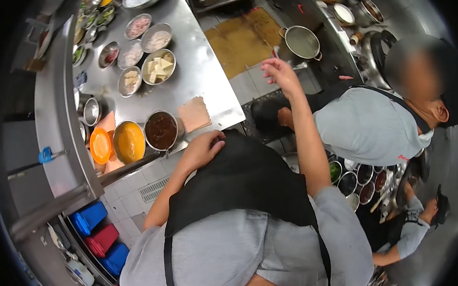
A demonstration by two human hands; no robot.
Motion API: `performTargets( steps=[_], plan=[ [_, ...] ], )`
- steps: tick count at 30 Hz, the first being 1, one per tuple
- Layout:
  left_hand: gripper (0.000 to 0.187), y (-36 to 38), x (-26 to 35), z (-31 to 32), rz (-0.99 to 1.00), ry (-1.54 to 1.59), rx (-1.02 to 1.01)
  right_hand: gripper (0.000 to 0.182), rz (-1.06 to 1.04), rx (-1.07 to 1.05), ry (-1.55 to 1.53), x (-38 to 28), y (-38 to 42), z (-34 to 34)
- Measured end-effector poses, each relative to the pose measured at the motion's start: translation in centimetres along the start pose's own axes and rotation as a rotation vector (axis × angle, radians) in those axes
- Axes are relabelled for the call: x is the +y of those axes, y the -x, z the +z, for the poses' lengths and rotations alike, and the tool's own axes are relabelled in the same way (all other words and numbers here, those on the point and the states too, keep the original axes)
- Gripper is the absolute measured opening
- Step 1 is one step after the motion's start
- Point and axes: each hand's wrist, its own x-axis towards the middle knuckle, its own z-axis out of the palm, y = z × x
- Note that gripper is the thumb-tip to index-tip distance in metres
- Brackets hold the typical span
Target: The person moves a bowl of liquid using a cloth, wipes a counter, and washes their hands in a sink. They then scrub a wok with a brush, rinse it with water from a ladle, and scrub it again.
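My right hand (281, 77) is stretched out in front of me over the floor, its fingers loosely bent and apart, holding nothing. Beyond it, a large two-handled pot (302, 42) holds pale liquid. My left hand (204, 151) is low against my black apron (237, 182), at the edge of the steel table, with relaxed, slightly curled fingers and nothing visible in them. Nearest to that hand are a pot of dark brown sauce (161, 130) and a peach-coloured cloth (194, 114). Left of the sauce pot stands a container of orange-yellow liquid (129, 142).
The steel table (201, 71) carries several metal bowls, including a bowl of pale blocks (159, 67). An orange bowl (101, 145) is near its edge. A co-worker (367, 122) stands close on my right, another person (408, 230) farther back. Cardboard (240, 35) covers some floor.
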Motion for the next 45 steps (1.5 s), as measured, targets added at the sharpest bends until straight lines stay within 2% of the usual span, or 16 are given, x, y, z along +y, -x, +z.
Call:
performTargets(
  steps=[11,16,17,18,19,20,23,28,31,33,35,37,39,41,43,45],
  plan=[
    [0.022,-2.7,-1.0,-1.1,-0.081,0.157,0.099,0.024,0.34,0.107,-0.187,7.4,-9.2,-9.3],
    [0.021,-7.2,-0.4,-0.1,-0.146,0.237,0.254,0.018,0.389,0.033,-0.429,17.1,-16.7,-13.3],
    [0.02,-7.6,-0.1,0.2,-0.198,0.296,0.267,0.01,0.485,0.214,-0.447,14.4,-16.0,-11.6],
    [0.02,-7.9,0.1,0.6,-0.222,0.29,0.307,0.013,0.423,0.027,-0.483,17.3,-17.0,-13.5],
    [0.02,-9.1,0.5,0.7,-0.237,0.285,0.356,0.016,0.473,0.09,-0.559,19.3,-17.9,-14.2],
    [0.019,-9.9,1.5,0.2,-0.279,0.328,0.38,0.017,0.569,0.197,-0.492,18.6,-17.6,-14.1],
    [0.019,-11.4,4.3,-1.0,-0.351,0.406,0.429,0.021,0.754,0.224,-0.268,22.1,-18.2,-16.6],
    [0.018,-13.4,5.8,-2.3,-0.357,0.4,0.523,0.021,0.882,0.152,0.194,20.2,-19.5,-19.2],
    [0.019,-13.6,5.3,-2.3,-0.331,0.442,0.558,0.02,0.929,0.172,0.253,19.8,-22.2,-20.2],
    [0.019,-14.5,5.0,-1.6,-0.307,0.48,0.593,0.015,0.901,0.172,0.275,18.8,-25.5,-19.6],
    [0.02,-16.4,4.7,-1.3,-0.322,0.707,0.734,0.008,0.774,0.079,0.047,18.3,-31.8,-17.7],
    [0.023,-19.0,5.5,-1.8,-0.298,0.799,0.806,0.007,0.571,0.001,0.025,15.8,-37.3,-11.8],
    [0.026,-22.0,6.9,-3.3,-0.285,0.907,0.922,0.01,0.438,-0.053,-0.095,5.7,-37.4,-2.6],
    [0.021,-25.7,8.4,-6.1,-0.225,1.106,0.978,0.012,0.288,-0.218,-0.165,0.3,-36.3,3.3],
    [0.02,-29.2,8.2,-8.3,-0.219,1.064,1.047,0.01,0.109,-0.371,-0.127,-1.4,-34.8,6.0],
    [0.021,-33.1,8.9,-11.3,-0.192,1.075,1.097,0.011,0.103,-0.589,-0.046,-4.4,-32.9,4.8]
  ],
)
